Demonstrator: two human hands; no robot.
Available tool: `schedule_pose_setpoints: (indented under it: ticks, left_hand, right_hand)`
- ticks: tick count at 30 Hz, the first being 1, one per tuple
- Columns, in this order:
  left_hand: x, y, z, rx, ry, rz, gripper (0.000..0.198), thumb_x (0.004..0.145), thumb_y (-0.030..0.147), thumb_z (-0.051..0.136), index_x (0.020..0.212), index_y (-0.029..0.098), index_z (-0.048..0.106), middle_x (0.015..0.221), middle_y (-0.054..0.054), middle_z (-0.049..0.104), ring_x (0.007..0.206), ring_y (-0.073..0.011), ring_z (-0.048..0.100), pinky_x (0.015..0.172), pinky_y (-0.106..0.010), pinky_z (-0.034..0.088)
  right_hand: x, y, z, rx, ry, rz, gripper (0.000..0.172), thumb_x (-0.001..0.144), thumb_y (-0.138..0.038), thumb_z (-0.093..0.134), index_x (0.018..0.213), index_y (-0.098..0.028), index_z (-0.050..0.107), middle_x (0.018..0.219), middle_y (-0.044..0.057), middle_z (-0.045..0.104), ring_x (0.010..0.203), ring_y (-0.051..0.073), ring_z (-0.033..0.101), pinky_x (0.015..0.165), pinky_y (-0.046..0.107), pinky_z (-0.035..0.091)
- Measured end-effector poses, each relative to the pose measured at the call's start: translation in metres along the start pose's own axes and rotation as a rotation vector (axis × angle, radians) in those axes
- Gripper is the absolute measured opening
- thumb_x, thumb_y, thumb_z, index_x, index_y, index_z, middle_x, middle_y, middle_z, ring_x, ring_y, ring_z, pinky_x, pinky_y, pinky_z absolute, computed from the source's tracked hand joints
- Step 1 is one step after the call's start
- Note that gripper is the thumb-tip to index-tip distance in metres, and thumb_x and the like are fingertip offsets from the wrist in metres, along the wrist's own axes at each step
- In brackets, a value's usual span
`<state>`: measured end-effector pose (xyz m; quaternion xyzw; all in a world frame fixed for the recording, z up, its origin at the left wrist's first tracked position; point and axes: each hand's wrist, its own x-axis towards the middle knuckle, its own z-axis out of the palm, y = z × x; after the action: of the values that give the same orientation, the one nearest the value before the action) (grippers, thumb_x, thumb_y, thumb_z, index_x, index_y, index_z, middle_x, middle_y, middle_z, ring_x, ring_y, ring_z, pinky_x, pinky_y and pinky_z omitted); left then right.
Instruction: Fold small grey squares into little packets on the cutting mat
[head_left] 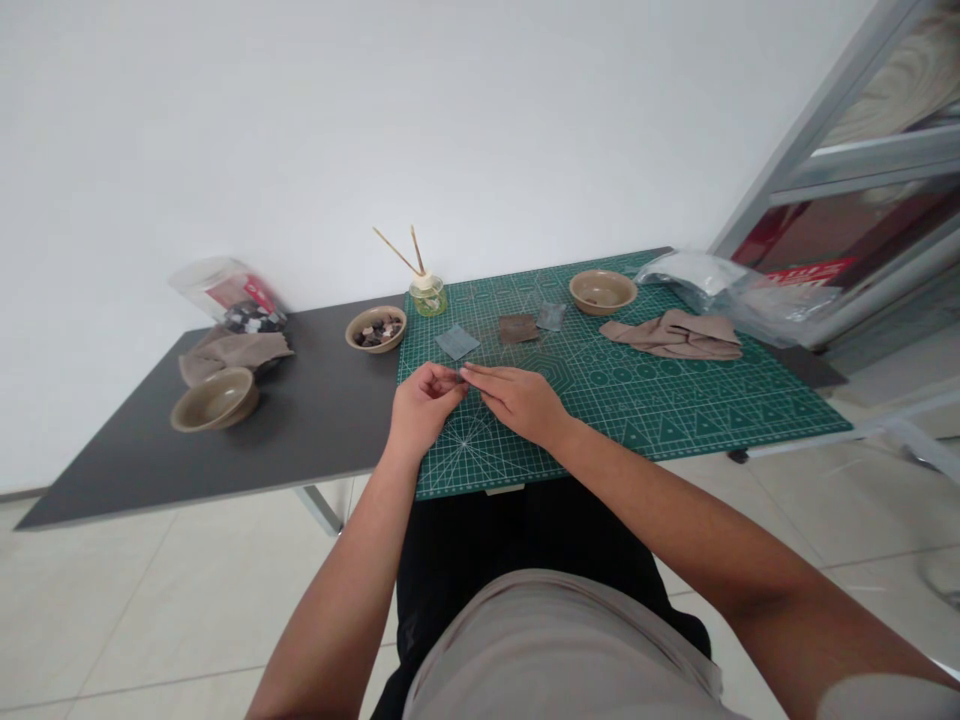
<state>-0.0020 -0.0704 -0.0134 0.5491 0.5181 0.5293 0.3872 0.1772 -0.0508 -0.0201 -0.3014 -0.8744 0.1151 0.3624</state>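
My left hand (426, 405) is closed, its thumb and fingers pinching a small dark piece (460, 378) that is mostly hidden. From the other side, my right hand (521, 402) meets it with fingers pressed together, their tips on the same piece. Both hands are just above the green cutting mat (600, 430). Beyond the fingertips lie a pale grey-blue square (457, 342), a brown square (518, 328) and a small clear packet (551, 316). Left of these, a tan bowl (376, 330) holds several small dark and light pieces.
A reed diffuser (427, 293) stands by the wall. On the right are another bowl (602, 292), a brown cloth (675, 335) and clear plastic bags (720, 275). At the left, a tilted bowl (215, 400) rests near a cloth (232, 352) and a bag of black-and-white pieces (255, 315).
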Motion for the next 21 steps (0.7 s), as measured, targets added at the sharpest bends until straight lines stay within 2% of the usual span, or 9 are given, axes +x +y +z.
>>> schedule_pose_setpoints:
  ticks: [5,10,16,21]
  left_hand:
    - [-0.0005,0.0019,0.0004,0.032,-0.011,0.006,0.015,0.067,0.026,0.073,0.074,0.018,0.061,0.060,0.005,0.060,0.054,-0.0090,0.052,0.055,-0.022,0.042]
    - [-0.0015,0.0032,0.0001,0.026,0.006,0.004,0.018,0.068,0.028,0.074,0.078,0.018,0.062,0.065,0.003,0.063,0.059,-0.0111,0.056,0.059,-0.024,0.045]
    - [-0.0024,0.0019,-0.0001,0.085,-0.033,0.046,0.014,0.071,0.026,0.072,0.072,0.019,0.060,0.059,0.006,0.054,0.054,-0.0084,0.048,0.055,-0.022,0.039]
    - [-0.0025,0.0027,0.0009,0.017,-0.009,0.007,0.020,0.068,0.029,0.076,0.078,0.019,0.061,0.064,0.004,0.061,0.056,-0.0097,0.053,0.057,-0.023,0.043]
  right_hand:
    - [0.0004,-0.0034,-0.0004,-0.028,-0.075,-0.059,0.047,0.092,-0.009,0.049,0.135,-0.023,0.057,0.143,0.007,0.054,0.126,0.019,0.058,0.105,0.039,0.050]
    - [0.0005,-0.0050,-0.0017,-0.065,-0.061,0.034,0.049,0.091,-0.009,0.049,0.138,-0.023,0.054,0.141,0.007,0.056,0.119,0.022,0.063,0.097,0.039,0.055]
    - [0.0001,-0.0052,-0.0020,-0.042,-0.072,-0.018,0.048,0.091,-0.009,0.049,0.136,-0.026,0.057,0.142,0.005,0.055,0.120,0.022,0.062,0.098,0.040,0.055]
    - [-0.0004,-0.0033,-0.0007,-0.044,-0.019,0.075,0.047,0.090,-0.010,0.049,0.134,-0.024,0.059,0.136,0.005,0.061,0.116,0.021,0.065,0.095,0.037,0.057]
